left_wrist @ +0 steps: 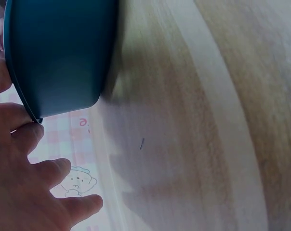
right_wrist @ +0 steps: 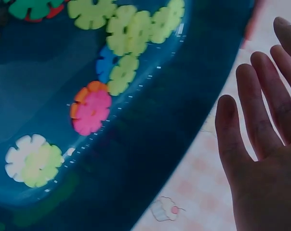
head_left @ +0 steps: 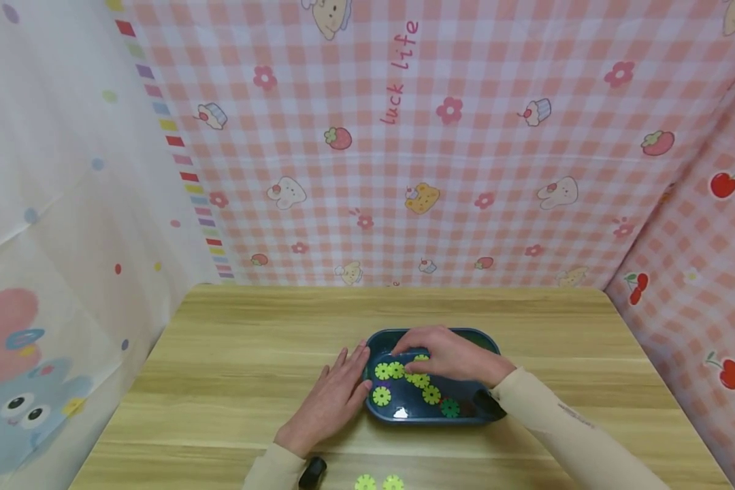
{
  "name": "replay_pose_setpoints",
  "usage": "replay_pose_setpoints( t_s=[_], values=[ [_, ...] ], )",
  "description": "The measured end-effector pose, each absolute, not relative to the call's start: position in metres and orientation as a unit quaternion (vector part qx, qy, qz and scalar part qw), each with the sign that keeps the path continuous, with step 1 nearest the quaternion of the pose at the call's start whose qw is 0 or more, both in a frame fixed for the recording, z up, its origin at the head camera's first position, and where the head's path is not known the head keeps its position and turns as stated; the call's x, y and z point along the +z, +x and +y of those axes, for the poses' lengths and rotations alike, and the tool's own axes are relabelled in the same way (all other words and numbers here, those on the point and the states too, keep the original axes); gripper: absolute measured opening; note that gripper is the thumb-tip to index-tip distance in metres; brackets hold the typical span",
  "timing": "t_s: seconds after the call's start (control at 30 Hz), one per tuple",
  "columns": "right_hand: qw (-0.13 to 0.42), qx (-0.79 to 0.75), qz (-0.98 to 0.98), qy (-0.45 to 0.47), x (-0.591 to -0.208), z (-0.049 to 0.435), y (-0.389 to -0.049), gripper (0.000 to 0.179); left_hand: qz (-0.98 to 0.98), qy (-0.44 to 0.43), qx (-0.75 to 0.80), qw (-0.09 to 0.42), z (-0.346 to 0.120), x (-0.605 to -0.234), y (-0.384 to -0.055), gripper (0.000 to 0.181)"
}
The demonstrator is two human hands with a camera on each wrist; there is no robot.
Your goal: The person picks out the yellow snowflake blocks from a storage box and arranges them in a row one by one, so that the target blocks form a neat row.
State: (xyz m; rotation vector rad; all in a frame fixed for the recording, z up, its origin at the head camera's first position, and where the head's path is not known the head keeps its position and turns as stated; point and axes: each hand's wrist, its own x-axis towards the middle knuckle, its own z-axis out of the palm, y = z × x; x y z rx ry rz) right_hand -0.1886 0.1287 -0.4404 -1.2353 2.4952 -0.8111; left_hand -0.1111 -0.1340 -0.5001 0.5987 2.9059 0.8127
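Note:
A dark blue-green oval tray point(head_left: 431, 421) stands on the table, holding several flower-shaped plastic discs. Yellow-green discs point(head_left: 382, 395) lie mostly in its left half, with a green disc point(head_left: 450, 407) near the front wall. In the right wrist view a pink disc point(right_wrist: 91, 113), a white disc point(right_wrist: 19, 156) and a blue disc point(right_wrist: 105, 65) also show. My left hand point(head_left: 333, 401) rests at the tray's left end, fingers fairly straight, some touching the rim. Over the tray reaches my right hand point(head_left: 444, 354), fingers lowered toward the yellow-green discs; its wrist view shows loosely extended fingers holding nothing.
Two yellow-green discs point(head_left: 380, 484) lie on the wooden table point(head_left: 233, 381) at the near edge of the head view. A pink checked cloth point(head_left: 404, 163) hangs behind the table, with more cloth at both sides. Dark devices point(head_left: 312, 472) sit at both wrists.

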Motion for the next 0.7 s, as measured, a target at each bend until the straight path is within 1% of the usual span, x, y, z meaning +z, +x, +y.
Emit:
replay_pose_setpoints(
  t_s=[0.33,0.57,0.7],
  values=[
    [0.165,-0.283,0.851,-0.411,-0.463,0.124,-0.200,0.031,0.943,0.194,0.267,0.035,-0.134,-0.500,-0.112,0.060],
    [0.175,-0.275,0.852,-0.410,-0.478,0.121,-0.206,0.035,0.942,0.200,0.267,0.029,-0.135,-0.500,-0.112,0.059],
    [0.176,-0.263,0.858,-0.405,-0.484,0.118,-0.208,0.036,0.943,0.197,0.264,0.035,-0.134,-0.500,-0.113,0.060]
  ],
)
